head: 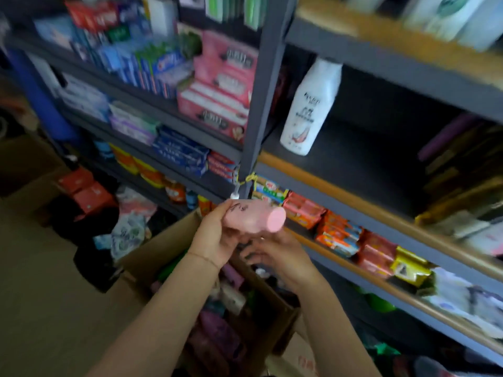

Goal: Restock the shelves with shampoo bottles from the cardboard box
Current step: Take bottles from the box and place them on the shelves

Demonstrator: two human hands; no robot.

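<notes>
A pink shampoo bottle (254,217) lies sideways in the air above the open cardboard box (163,250), its cap end pointing right. My left hand (217,236) grips the bottle's body from the left. Just below and to the right, my right hand (275,253) has its fingers spread under the bottle; whether they touch it is unclear. The box holds several bottles and packs. A white shampoo bottle (310,107) stands alone on the dark middle shelf (353,170) to the upper right.
Grey metal shelving with an upright post (261,99) fills the view. Toothpaste boxes (152,69) and pink cartons (223,88) fill the left bays. Soap packs (340,232) line the lower right shelf. Bags and red boxes (87,191) lie on the floor at left.
</notes>
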